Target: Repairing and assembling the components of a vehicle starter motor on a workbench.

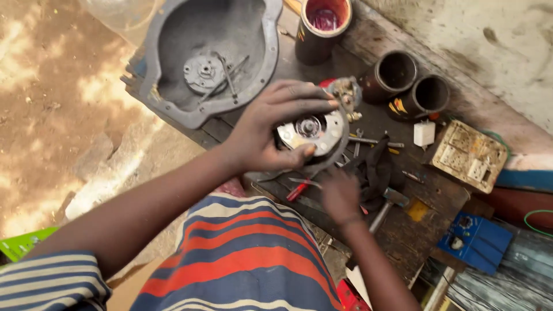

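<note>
My left hand grips a round grey metal motor part with a bearing at its centre, held above the dark wooden bench. A small brass-and-grey fitting sticks up at the part's far edge by my fingertips. My right hand is lower, reaching onto the bench among tools just below the part, near a red-handled tool and a black cloth. Whether the right hand's fingers hold anything is hidden.
A large grey cast metal housing lies at the bench's far left. Three dark cans stand at the back. A hammer, a white plug, a socket plate and a blue box lie to the right.
</note>
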